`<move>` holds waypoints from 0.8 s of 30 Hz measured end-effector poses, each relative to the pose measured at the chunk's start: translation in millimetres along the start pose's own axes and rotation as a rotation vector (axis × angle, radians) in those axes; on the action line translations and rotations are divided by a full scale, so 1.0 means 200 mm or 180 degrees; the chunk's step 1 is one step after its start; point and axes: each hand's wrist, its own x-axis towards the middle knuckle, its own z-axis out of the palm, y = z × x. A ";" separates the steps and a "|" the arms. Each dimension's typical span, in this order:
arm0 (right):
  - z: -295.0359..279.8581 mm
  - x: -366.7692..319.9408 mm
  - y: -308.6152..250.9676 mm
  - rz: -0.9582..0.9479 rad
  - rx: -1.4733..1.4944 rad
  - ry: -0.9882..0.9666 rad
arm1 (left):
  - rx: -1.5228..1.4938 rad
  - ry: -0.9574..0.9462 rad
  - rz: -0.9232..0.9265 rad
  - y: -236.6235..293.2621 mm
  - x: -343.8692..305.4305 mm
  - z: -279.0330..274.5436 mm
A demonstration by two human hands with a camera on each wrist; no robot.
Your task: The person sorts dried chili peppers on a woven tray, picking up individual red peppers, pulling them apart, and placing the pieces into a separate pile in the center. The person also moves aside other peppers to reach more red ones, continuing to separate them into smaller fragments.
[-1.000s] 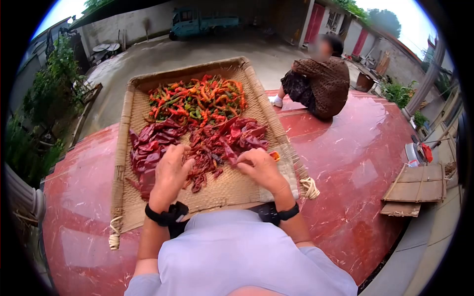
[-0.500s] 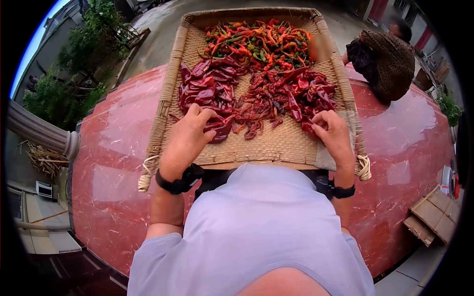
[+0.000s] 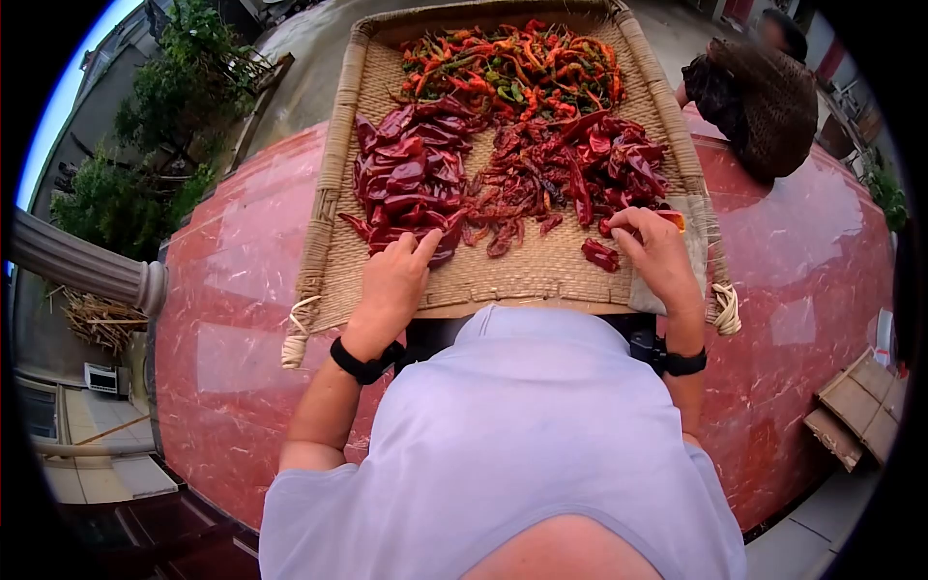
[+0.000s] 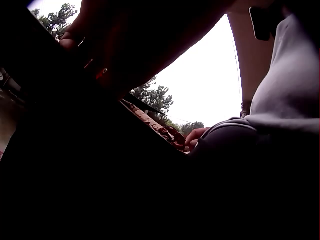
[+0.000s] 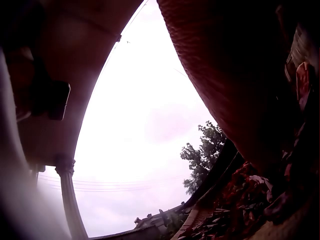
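A woven tray (image 3: 522,280) holds three heaps of peppers. Glossy dark red peppers (image 3: 406,174) lie on its left side, and my left hand (image 3: 394,280) rests on their near edge with the fingers fairly straight. Around the near right part, my right hand (image 3: 659,253) has bent fingers beside the right dark red heap (image 3: 628,159); whether it pinches a pepper is hidden. One short red pepper (image 3: 600,255) lies apart, just left of that hand. Orange and green thin peppers (image 3: 512,68) fill the far end. In the right wrist view, red peppers (image 5: 240,200) show dimly below the hand.
A person (image 3: 759,97) sits beyond the tray's right side on the red marble floor (image 3: 773,261). Grey cloth (image 3: 662,280) lies at the tray's near right corner. A column (image 3: 92,261) stands at left, and flattened cardboard (image 3: 860,406) lies at right.
The head view has swung, so the tray sits farther right and higher. My left hand has straightened its fingers over the left heap. A short red pepper now lies apart near my right hand.
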 end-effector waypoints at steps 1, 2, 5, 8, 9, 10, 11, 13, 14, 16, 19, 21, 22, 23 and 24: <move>0.00 0.00 0.00 0.0061 0.0019 -0.0047 | 0.0036 -0.0058 -0.0059 -0.01 0.00 0.02; 0.00 0.01 0.00 0.0015 -0.0003 -0.0056 | 0.0000 0.0059 0.0037 -0.01 0.00 0.03; 0.01 0.01 0.01 -0.0064 -0.0018 -0.0100 | -0.0079 0.0270 0.0279 -0.03 0.00 0.06; 0.01 0.01 0.02 -0.0076 0.0055 -0.0149 | -0.0157 0.0314 0.0347 -0.03 0.01 0.06; 0.01 0.01 0.02 -0.0073 0.0078 -0.0162 | -0.0238 0.0364 0.0320 -0.02 0.01 0.04; 0.01 0.01 0.02 -0.0068 0.0099 -0.0171 | -0.0321 0.0415 0.0296 0.00 0.02 0.01; 0.00 0.02 0.01 -0.0046 0.0166 -0.0180 | -0.0544 0.0506 0.0291 0.02 0.03 -0.02; -0.02 0.03 -0.04 -0.0001 0.0294 -0.0208 | -0.1000 0.0684 0.0268 0.07 0.05 -0.09; -0.01 0.05 -0.05 0.0019 0.0474 -0.0298 | -0.1381 0.0625 0.0002 0.11 0.06 -0.11; 0.00 0.07 -0.08 0.0072 0.0817 -0.0446 | -0.1696 0.0604 0.0128 0.17 0.11 -0.15; 0.01 0.08 -0.23 -0.0545 0.1259 -0.0510 | -0.2322 0.0376 0.0300 0.28 0.22 -0.19; 0.03 0.08 -0.26 -0.1022 0.1209 -0.0587 | -0.2782 0.0098 0.0414 0.36 0.29 -0.20; 0.02 0.08 -0.28 -0.0870 0.1467 -0.0819 | -0.3365 -0.0214 0.0406 0.39 0.33 -0.19; 0.01 0.07 -0.26 -0.0713 0.1667 -0.0814 | -0.3887 -0.0485 0.0386 0.41 0.35 -0.16; 0.02 0.07 -0.23 -0.0559 0.1870 -0.0814 | -0.4417 -0.0909 0.0284 0.41 0.37 -0.13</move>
